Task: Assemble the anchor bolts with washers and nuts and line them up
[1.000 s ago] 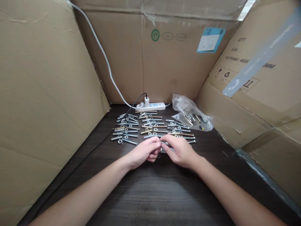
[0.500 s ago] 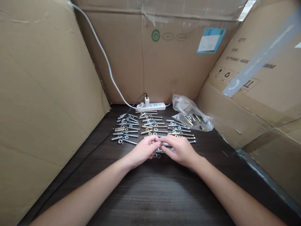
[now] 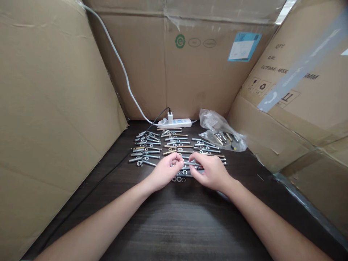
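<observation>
Over the near rows of hardware, my left hand (image 3: 169,170) is closed in a pinch, thumb against fingers; whatever lies between the fingertips is too small to name. My right hand (image 3: 210,171) faces it, thumb and forefinger apart. In the gap between the hands shows a grey metal bolt (image 3: 191,163); I cannot tell whether it lies on the table or touches the left fingertips. Just below the hands are a flat washer (image 3: 178,179), a thinner ring (image 3: 183,180) and more bolts, partly covered by my fingers.
Several rows of bolts with sleeves, nuts and washers (image 3: 146,148) cover the dark table (image 3: 174,224). Behind them lie a white power strip (image 3: 179,123) and a clear plastic bag (image 3: 217,125) with metal parts. Cardboard boxes (image 3: 54,108) wall three sides; a black cable (image 3: 108,167) runs along the left.
My hands have parted from fingertip contact. The right fingers have spread and moved slightly right, and the bolt and washers between the hands show more fully.
</observation>
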`<action>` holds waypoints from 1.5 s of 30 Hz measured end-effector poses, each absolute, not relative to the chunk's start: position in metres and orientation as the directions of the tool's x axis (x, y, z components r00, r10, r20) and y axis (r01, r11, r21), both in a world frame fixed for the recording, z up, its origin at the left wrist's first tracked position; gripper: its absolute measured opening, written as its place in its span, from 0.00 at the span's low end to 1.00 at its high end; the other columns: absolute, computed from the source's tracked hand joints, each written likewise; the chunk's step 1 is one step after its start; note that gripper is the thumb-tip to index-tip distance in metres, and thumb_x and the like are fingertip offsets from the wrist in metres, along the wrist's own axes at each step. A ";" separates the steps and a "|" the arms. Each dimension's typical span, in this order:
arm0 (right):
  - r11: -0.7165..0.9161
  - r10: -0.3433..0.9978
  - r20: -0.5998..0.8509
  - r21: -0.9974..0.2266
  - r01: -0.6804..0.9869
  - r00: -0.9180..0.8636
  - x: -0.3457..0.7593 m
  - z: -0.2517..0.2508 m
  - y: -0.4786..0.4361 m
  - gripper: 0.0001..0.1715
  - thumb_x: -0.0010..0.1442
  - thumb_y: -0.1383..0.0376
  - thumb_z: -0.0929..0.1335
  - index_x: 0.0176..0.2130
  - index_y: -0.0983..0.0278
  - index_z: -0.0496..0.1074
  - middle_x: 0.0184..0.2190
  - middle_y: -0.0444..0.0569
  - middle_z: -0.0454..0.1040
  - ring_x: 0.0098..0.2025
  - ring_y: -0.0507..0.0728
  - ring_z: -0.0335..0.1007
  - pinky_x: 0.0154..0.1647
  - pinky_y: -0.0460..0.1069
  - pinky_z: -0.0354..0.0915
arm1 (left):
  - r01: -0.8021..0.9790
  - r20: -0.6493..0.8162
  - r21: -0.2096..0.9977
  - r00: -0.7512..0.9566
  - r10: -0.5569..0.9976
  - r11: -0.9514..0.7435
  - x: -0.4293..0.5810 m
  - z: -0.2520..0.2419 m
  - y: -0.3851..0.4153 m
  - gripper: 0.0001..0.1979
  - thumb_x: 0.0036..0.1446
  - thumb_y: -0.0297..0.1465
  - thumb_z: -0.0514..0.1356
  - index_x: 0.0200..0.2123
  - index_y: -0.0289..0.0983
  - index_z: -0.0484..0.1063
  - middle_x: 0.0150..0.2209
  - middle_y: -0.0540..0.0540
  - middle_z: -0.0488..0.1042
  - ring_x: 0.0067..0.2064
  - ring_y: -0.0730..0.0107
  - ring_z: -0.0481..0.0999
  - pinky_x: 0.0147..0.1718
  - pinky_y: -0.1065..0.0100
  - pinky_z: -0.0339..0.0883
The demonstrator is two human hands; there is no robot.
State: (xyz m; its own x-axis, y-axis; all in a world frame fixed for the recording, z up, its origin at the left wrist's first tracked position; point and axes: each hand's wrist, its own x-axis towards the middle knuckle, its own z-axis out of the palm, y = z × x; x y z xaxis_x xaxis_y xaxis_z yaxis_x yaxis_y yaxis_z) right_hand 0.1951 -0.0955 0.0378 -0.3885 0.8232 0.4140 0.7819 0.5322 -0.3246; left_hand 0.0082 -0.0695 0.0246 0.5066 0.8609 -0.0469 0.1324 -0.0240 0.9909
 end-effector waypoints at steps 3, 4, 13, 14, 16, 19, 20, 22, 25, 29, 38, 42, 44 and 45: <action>0.524 0.827 0.411 -0.317 0.790 -0.384 0.199 0.040 -0.095 0.04 0.55 0.65 0.65 0.33 0.62 0.69 0.26 0.43 0.74 0.23 0.51 0.64 0.27 0.45 0.55 | 0.151 0.019 0.983 0.487 0.873 -0.106 0.008 0.025 -0.070 0.10 0.58 0.37 0.55 0.32 0.36 0.63 0.21 0.56 0.58 0.21 0.80 0.56 0.21 0.76 0.51; 0.524 0.829 0.405 -0.321 0.789 -0.386 0.201 0.041 -0.095 0.04 0.55 0.65 0.65 0.33 0.62 0.69 0.26 0.43 0.73 0.23 0.51 0.64 0.27 0.45 0.55 | 0.158 0.043 0.978 0.486 0.873 -0.137 0.009 0.025 -0.070 0.10 0.58 0.37 0.55 0.31 0.36 0.64 0.21 0.56 0.59 0.22 0.79 0.57 0.22 0.76 0.51; 0.369 0.929 0.185 -0.410 0.834 -0.320 0.235 0.063 -0.085 0.06 0.54 0.67 0.63 0.31 0.61 0.69 0.20 0.40 0.67 0.22 0.51 0.60 0.25 0.45 0.53 | 0.370 0.157 0.848 0.508 0.847 -0.379 0.009 0.021 -0.078 0.06 0.58 0.34 0.55 0.36 0.38 0.67 0.21 0.56 0.60 0.23 0.76 0.58 0.25 0.74 0.49; 0.343 0.939 0.163 -0.424 0.838 -0.301 0.240 0.065 -0.085 0.06 0.54 0.67 0.63 0.31 0.62 0.69 0.20 0.40 0.66 0.23 0.51 0.60 0.25 0.45 0.53 | 0.395 0.154 0.831 0.514 0.844 -0.393 0.008 0.021 -0.079 0.06 0.58 0.34 0.55 0.37 0.38 0.68 0.21 0.56 0.61 0.23 0.75 0.58 0.25 0.74 0.49; 0.303 0.952 0.111 -0.459 0.835 -0.284 0.252 0.066 -0.085 0.07 0.53 0.68 0.62 0.31 0.62 0.70 0.21 0.40 0.67 0.24 0.51 0.61 0.26 0.45 0.55 | 0.428 0.153 0.803 0.524 0.838 -0.415 0.007 0.021 -0.080 0.07 0.58 0.34 0.55 0.37 0.39 0.68 0.22 0.55 0.61 0.24 0.75 0.59 0.25 0.73 0.50; 0.266 0.950 0.001 -0.525 0.808 -0.312 0.273 0.060 -0.087 0.10 0.53 0.68 0.63 0.35 0.62 0.72 0.24 0.42 0.70 0.26 0.52 0.64 0.27 0.46 0.59 | 0.431 0.171 0.786 0.537 0.826 -0.443 0.009 0.025 -0.084 0.06 0.58 0.34 0.55 0.37 0.39 0.69 0.22 0.54 0.62 0.24 0.74 0.60 0.26 0.73 0.49; 0.253 0.946 -0.036 -0.544 0.800 -0.323 0.280 0.057 -0.088 0.11 0.53 0.68 0.63 0.36 0.62 0.73 0.26 0.43 0.71 0.27 0.53 0.65 0.28 0.47 0.60 | 0.428 0.177 0.782 0.544 0.820 -0.453 0.011 0.027 -0.085 0.06 0.58 0.34 0.56 0.37 0.39 0.70 0.22 0.54 0.62 0.24 0.74 0.60 0.26 0.73 0.49; 0.240 0.935 -0.083 -0.569 0.786 -0.346 0.293 0.049 -0.090 0.11 0.53 0.67 0.64 0.36 0.62 0.74 0.30 0.44 0.74 0.30 0.54 0.68 0.32 0.48 0.63 | 0.434 0.185 0.764 0.563 0.806 -0.478 0.018 0.031 -0.086 0.06 0.58 0.33 0.55 0.37 0.39 0.70 0.22 0.54 0.62 0.24 0.73 0.60 0.26 0.72 0.50; 0.256 0.934 -0.068 -0.562 0.787 -0.352 0.303 0.042 -0.091 0.09 0.53 0.67 0.66 0.34 0.62 0.75 0.32 0.46 0.76 0.34 0.56 0.70 0.36 0.49 0.65 | 0.467 0.190 0.699 0.610 0.770 -0.542 0.035 0.035 -0.083 0.05 0.59 0.33 0.55 0.37 0.40 0.69 0.21 0.53 0.63 0.23 0.71 0.61 0.25 0.72 0.49; 0.274 0.927 -0.079 -0.523 0.807 -0.366 0.303 0.038 -0.091 0.08 0.52 0.69 0.66 0.33 0.62 0.75 0.30 0.46 0.76 0.32 0.55 0.70 0.32 0.48 0.64 | 0.530 0.156 0.565 0.684 0.712 -0.633 0.056 0.035 -0.074 0.03 0.58 0.31 0.55 0.35 0.40 0.68 0.22 0.51 0.68 0.23 0.69 0.65 0.24 0.71 0.49; 0.278 0.928 -0.083 -0.492 0.825 -0.362 0.291 0.037 -0.092 0.10 0.50 0.74 0.65 0.29 0.62 0.73 0.28 0.45 0.76 0.29 0.54 0.70 0.29 0.47 0.62 | 0.555 0.165 0.339 0.760 0.629 -0.760 0.065 0.027 -0.066 0.02 0.56 0.30 0.56 0.30 0.40 0.66 0.24 0.48 0.71 0.25 0.63 0.70 0.22 0.70 0.48; 0.295 0.933 -0.054 -0.454 0.841 -0.357 0.289 0.036 -0.091 0.10 0.50 0.75 0.65 0.29 0.62 0.73 0.28 0.45 0.75 0.30 0.54 0.69 0.31 0.47 0.61 | 0.555 0.219 0.247 0.766 0.604 -0.794 0.066 0.018 -0.066 0.04 0.57 0.32 0.56 0.30 0.40 0.66 0.24 0.47 0.71 0.25 0.63 0.71 0.22 0.69 0.52; 0.301 0.932 -0.051 -0.443 0.844 -0.359 0.288 0.035 -0.090 0.10 0.50 0.75 0.65 0.29 0.63 0.73 0.28 0.45 0.75 0.29 0.54 0.68 0.30 0.47 0.60 | 0.570 0.213 0.207 0.767 0.605 -0.795 0.067 0.015 -0.066 0.05 0.58 0.34 0.55 0.31 0.40 0.66 0.25 0.46 0.72 0.25 0.62 0.72 0.23 0.68 0.57; 0.297 0.932 -0.062 -0.436 0.849 -0.358 0.288 0.035 -0.090 0.09 0.50 0.74 0.65 0.29 0.63 0.73 0.27 0.45 0.74 0.29 0.54 0.68 0.29 0.47 0.60 | 0.580 0.199 0.190 0.767 0.610 -0.792 0.068 0.014 -0.066 0.06 0.58 0.35 0.55 0.32 0.39 0.66 0.26 0.46 0.73 0.26 0.61 0.73 0.24 0.68 0.59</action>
State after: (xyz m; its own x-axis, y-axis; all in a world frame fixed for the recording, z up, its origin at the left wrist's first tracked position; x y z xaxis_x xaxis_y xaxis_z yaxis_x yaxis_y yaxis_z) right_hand 0.2877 -0.0898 0.0352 -0.3579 0.9317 -0.0622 0.8493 0.2971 -0.4364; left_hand 0.0675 -0.0664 0.0145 0.7673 0.6096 0.1990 0.5799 -0.7921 0.1904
